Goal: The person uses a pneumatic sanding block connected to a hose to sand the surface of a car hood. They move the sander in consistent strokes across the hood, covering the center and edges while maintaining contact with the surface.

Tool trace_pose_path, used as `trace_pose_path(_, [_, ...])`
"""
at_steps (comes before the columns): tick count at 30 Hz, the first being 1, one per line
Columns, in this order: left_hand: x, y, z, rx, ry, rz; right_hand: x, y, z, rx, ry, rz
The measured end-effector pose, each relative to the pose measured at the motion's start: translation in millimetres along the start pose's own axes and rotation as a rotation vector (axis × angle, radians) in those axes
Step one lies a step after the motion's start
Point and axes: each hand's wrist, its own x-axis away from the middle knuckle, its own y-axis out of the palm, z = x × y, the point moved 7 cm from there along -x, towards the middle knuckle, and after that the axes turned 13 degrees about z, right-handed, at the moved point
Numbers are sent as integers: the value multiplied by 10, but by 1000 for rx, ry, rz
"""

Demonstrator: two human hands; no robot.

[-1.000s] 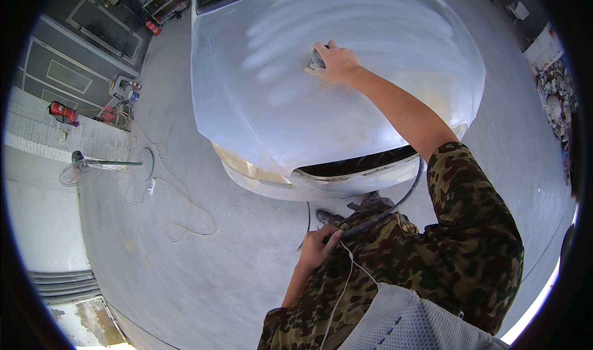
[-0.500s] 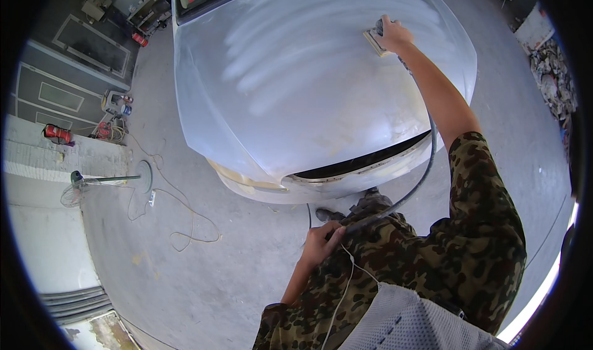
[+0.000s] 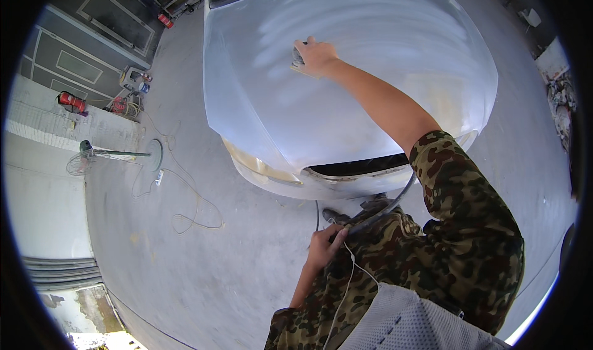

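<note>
My right hand (image 3: 317, 56) grips a dark sander (image 3: 298, 54) with a pale pad, resting on the pale grey hood (image 3: 241, 84) of a car, left of its middle. The hood carries chalky sweeping marks and yellowish patches. My right arm stretches across the hood. Low by my waist, my left hand (image 3: 324, 246) is closed on a thick dark hose (image 3: 388, 211), with a thin white cord hanging beside it. The hose runs up behind my right arm, where part of it is hidden.
On the left lie a toppled fan (image 3: 122, 153) with trailing cords, a red extinguisher (image 3: 73, 102), coiled hoses (image 3: 126, 106) and grey doors (image 3: 77, 66). At right is a heap of crumpled material (image 3: 561, 96). A dark bumper opening (image 3: 358, 166) faces me.
My right hand and sander went right across the hood, then swept back left, now left of both earlier spots. My left hand stays on the hose. The view has shifted slightly.
</note>
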Motion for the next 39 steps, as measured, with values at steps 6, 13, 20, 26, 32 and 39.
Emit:
trace_pose_path(6, [88, -48, 11, 66, -1, 68, 13, 96, -460, -30, -73, -31])
trace_pose_path(13, [-124, 169, -171, 80, 32, -8, 414, 74, 744, 13, 116, 8])
trace_pose_path(20, [-366, 352, -260, -18, 63, -121, 1070, -227, 2745, 128, 535, 89])
trace_pose_path(26, [-407, 417, -333, 13, 88, -177, 1508, -337, 3545, 217, 697, 120])
trace_pose_path(32, [-454, 428, -305, -19, 88, -214, 1370, -204, 2873, 198, 536, 105])
trace_pose_path(39, [-355, 281, -241, -25, 114, -173, 997, -52, 1355, 71, 235, 90])
